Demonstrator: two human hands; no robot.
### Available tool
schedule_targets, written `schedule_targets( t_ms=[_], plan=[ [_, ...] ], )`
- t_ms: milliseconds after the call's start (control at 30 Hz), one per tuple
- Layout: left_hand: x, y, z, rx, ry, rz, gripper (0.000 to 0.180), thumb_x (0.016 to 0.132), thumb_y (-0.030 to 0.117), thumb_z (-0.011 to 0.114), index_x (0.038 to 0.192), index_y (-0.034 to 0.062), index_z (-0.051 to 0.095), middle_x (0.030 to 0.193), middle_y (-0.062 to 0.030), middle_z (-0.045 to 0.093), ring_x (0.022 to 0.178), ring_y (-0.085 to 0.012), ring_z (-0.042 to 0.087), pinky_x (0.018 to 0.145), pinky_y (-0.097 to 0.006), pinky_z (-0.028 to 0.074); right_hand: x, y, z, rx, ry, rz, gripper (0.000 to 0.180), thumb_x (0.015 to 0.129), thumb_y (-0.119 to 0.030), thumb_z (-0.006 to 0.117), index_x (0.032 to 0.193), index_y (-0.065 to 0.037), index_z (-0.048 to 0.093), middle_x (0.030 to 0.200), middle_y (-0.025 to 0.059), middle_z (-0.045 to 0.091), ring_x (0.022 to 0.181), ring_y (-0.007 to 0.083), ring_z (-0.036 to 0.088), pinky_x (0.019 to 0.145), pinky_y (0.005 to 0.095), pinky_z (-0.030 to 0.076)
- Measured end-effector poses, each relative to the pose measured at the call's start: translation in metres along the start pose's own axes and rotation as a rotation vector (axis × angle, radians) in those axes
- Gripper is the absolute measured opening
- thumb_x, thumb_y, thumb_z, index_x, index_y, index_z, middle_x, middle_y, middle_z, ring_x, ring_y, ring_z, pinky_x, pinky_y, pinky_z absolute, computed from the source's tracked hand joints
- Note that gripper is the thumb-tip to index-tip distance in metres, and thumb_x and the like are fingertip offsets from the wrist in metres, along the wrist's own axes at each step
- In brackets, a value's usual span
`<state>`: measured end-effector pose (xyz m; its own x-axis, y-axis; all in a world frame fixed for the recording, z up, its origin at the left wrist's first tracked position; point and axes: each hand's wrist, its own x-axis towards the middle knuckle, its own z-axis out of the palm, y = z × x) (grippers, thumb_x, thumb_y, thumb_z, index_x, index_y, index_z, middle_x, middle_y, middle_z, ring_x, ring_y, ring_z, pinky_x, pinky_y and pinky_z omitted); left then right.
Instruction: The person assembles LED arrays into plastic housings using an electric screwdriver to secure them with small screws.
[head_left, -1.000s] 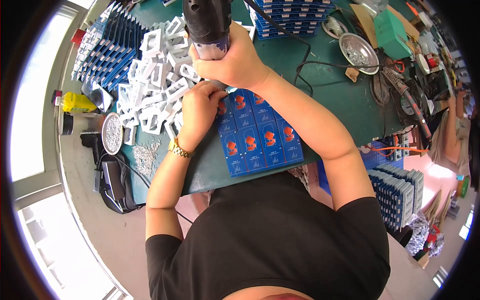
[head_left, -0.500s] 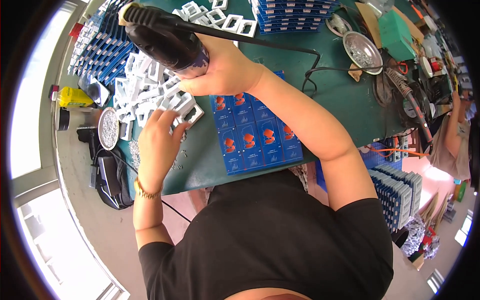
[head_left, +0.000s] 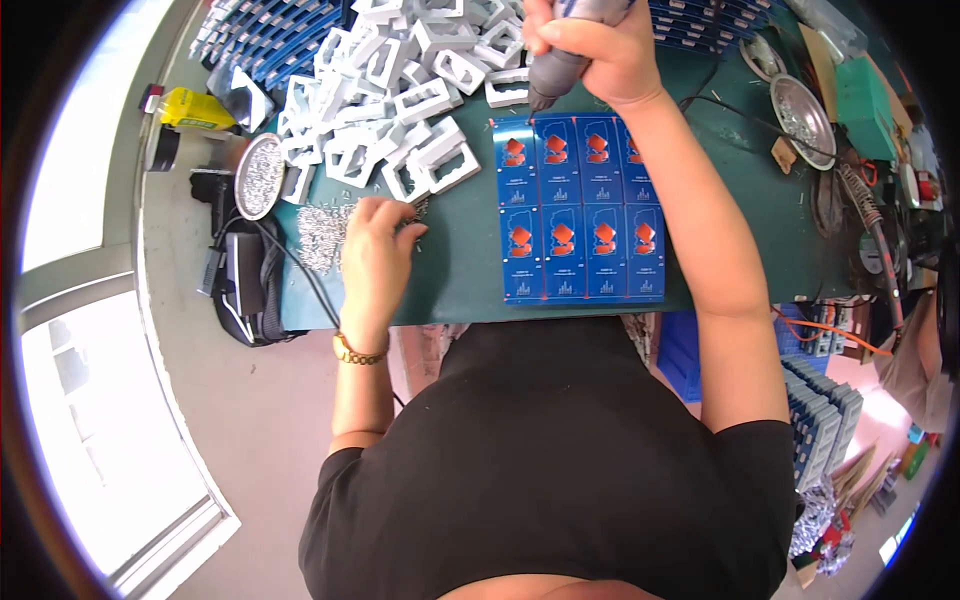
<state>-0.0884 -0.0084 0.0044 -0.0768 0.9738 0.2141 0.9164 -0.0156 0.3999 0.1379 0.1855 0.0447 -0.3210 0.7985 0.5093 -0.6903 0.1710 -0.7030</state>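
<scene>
The driver (head_left: pixel 563 72) clasped in your right hand (head_left: pixel 612 52) had swung toward the blue panel (head_left: pixel 582 207); your left hand (head_left: pixel 378 243), half-curled, contents hidden, was at the screws (head_left: pixel 321 236).

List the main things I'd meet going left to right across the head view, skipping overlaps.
Yellow bottle, dish of small metal pieces, pile of loose metal pieces, left hand, blue printed panel, metal dish, green box.

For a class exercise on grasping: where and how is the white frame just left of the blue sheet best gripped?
Probably pinch the white frame by its near bar, from the person's side over the green table: its open window leaves fingertip room, while other frames crowd its far side.
</scene>
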Motion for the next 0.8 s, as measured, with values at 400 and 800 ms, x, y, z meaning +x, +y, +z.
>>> schedule_targets(
  t_ms=[400,800],
  plan=[
    [0.003,-0.009,-0.001,-0.031,-0.008,0.065,0.005,0.081,0.000,0.062,0.084,0.0006,0.058,0.082,-0.0127,0.057,0.075,-0.0326,0.058,0.065,-0.038,0.047,0.015,-0.033,0.009,0.026,-0.096,-0.225,0.049,0.066,0.001,0.066,0.112,0.003,0.049,0.073,0.0069,0.060,0.060,0.0137,0.058,0.059,0.0265,0.048],
    [0.001,0.003,-0.006,-0.141,0.027,0.007,0.007,0.077,-0.001,0.068,0.084,0.0008,0.067,0.079,-0.0113,0.066,0.068,-0.0232,0.064,0.063,-0.030,0.049,0.005,-0.037,0.018,-0.387,0.066,-0.242,0.039,0.068,-0.002,0.070,0.104,-0.002,0.059,0.081,0.0014,0.059,0.071,0.0089,0.055,0.068,0.0242,0.045]
  ],
)
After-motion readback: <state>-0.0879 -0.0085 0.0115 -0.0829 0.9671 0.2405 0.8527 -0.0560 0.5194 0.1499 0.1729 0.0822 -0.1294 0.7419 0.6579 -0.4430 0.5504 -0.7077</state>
